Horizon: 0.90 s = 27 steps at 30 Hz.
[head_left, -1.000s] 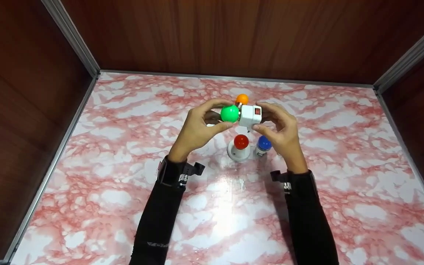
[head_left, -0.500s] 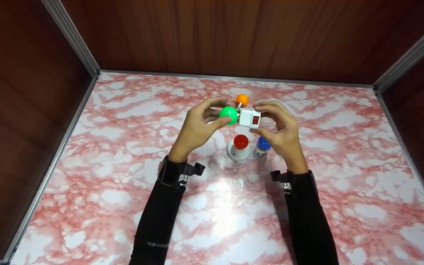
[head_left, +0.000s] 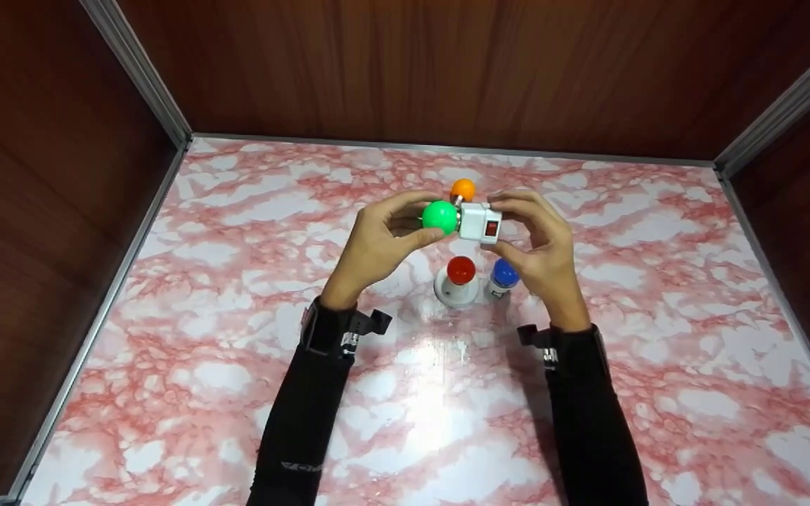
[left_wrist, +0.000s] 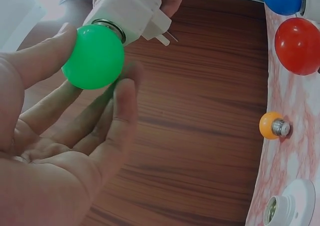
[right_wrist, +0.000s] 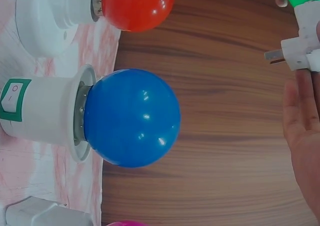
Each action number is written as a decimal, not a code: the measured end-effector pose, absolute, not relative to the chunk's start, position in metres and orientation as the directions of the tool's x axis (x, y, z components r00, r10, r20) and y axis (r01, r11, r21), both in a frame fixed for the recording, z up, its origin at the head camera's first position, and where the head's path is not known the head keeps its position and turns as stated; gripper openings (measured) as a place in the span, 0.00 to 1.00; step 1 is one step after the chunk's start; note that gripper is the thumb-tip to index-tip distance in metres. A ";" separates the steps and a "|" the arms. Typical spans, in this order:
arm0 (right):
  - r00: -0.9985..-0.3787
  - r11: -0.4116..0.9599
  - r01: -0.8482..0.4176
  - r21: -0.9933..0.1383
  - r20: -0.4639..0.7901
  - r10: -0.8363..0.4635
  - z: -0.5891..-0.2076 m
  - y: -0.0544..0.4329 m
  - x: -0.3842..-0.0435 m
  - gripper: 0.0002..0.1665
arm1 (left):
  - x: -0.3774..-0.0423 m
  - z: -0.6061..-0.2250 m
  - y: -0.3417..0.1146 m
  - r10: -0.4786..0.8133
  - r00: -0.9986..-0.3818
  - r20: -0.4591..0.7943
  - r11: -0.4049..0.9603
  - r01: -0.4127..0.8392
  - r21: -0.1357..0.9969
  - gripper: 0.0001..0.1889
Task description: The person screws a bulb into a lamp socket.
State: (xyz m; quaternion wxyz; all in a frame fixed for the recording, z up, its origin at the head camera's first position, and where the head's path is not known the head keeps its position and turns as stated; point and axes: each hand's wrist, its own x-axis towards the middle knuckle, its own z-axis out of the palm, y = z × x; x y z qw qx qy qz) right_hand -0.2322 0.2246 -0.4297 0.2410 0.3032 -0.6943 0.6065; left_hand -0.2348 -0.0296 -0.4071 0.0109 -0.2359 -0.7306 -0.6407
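Note:
Above the table, my left hand [head_left: 382, 239] holds a round green light bulb [head_left: 439, 217] between its thumb and fingers. The bulb's metal screw base sits at the mouth of a white plug-in lamp socket [head_left: 473, 222]. My right hand [head_left: 544, 242] grips this socket from the right, thumb at the near side and fingers at the far side. A red rocker switch [head_left: 491, 228] shows on the socket's end. Two flat metal prongs [right_wrist: 274, 54] stick out of it in the right wrist view. In the left wrist view, the left thumb touches the green bulb [left_wrist: 95, 58].
Below the hands stands a red bulb [head_left: 460, 270] in a round white base. Beside it is a blue bulb [right_wrist: 132, 118] in a white holder [right_wrist: 47, 110] with a switch. An orange bulb [left_wrist: 271, 125] lies farther back, near another white lamp base [left_wrist: 300, 206]. Dark wooden walls [head_left: 447, 77] surround the table.
The white socket has turned in my right hand, so its red switch has swung from the top toward the near side. My left thumb and fingers have shifted on the green bulb.

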 end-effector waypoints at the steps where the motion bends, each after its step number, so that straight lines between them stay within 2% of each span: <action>1: -0.701 0.079 -0.712 -0.697 0.701 -0.128 -0.430 0.225 -0.232 0.26 | -0.235 -0.407 -0.030 0.331 -0.889 0.317 0.070 0.358 0.931 0.24; 11: -0.726 0.084 -0.686 -0.722 0.675 -0.129 -0.433 0.227 -0.232 0.32 | -0.237 -0.410 -0.027 0.334 -0.865 0.374 0.022 0.404 0.914 0.24; 19: -0.753 0.086 -0.656 -0.749 0.646 -0.124 -0.432 0.228 -0.230 0.32 | -0.240 -0.413 -0.025 0.327 -0.824 0.463 -0.014 0.485 0.874 0.24; 27: -0.740 0.060 -0.671 -0.739 0.662 -0.118 -0.432 0.227 -0.231 0.32 | -0.239 -0.414 -0.026 0.312 -0.816 0.486 0.015 0.516 0.857 0.29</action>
